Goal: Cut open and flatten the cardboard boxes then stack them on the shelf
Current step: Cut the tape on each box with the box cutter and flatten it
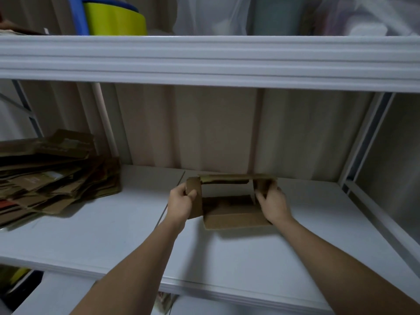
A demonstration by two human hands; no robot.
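Observation:
A small brown cardboard box (231,214), opened out with its flaps spread, lies on the white shelf board (113,228) near the back wall. My left hand (180,202) grips the box's left flap, fingers curled round its edge. My right hand (272,203) holds the right side panel, fingers wrapped over it. A stack of flattened cardboard boxes (52,176) lies at the left end of the same shelf, apart from both hands.
The upper shelf's thick white front rail (209,60) spans the view overhead. On it stand a yellow-green container (116,19) and plastic-wrapped items (284,14). White uprights (363,144) frame the right side. A corrugated beige wall closes the back.

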